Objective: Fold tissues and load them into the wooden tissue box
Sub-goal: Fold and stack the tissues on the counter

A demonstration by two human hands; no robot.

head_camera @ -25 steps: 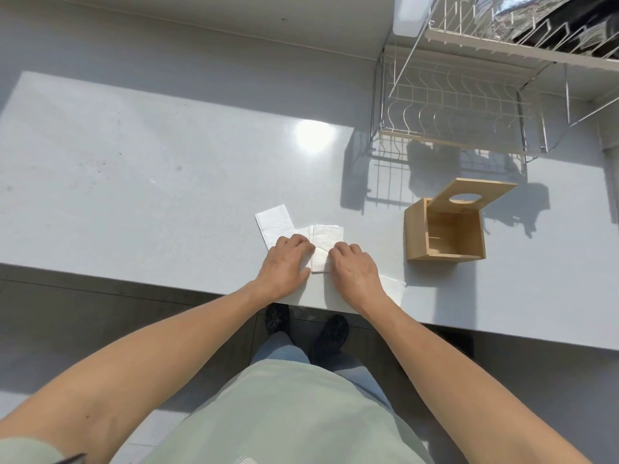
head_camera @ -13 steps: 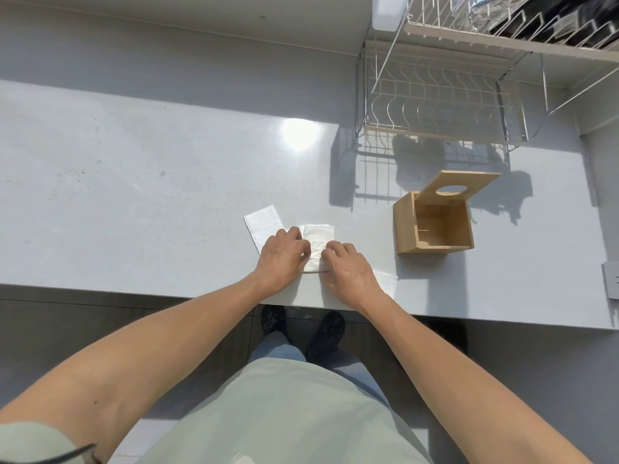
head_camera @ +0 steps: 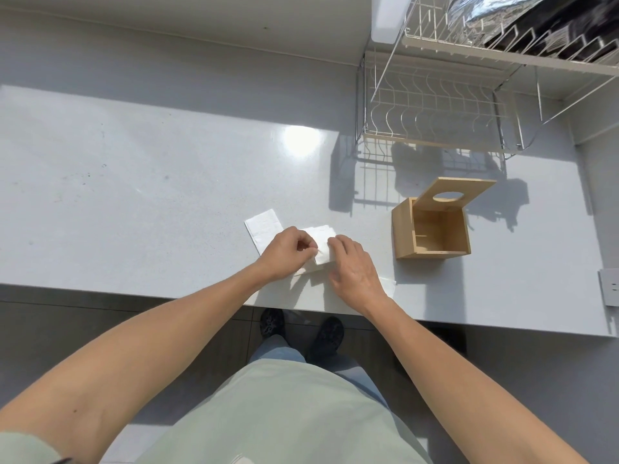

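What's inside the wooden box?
The wooden box stands open, its lid tipped up. Only bare wood shows inside, no tissues. The near wall hides part of the floor, so that bit can't be seen.

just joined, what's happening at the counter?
A person is folding a tissue on the white counter. The left hand pinches one edge of it and the right hand has its fingers on the other side. A second flat tissue lies just left of it, partly under the left hand. The wooden box stands to the right with its lid propped open; nothing shows inside it yet. A wire dish rack sits behind.
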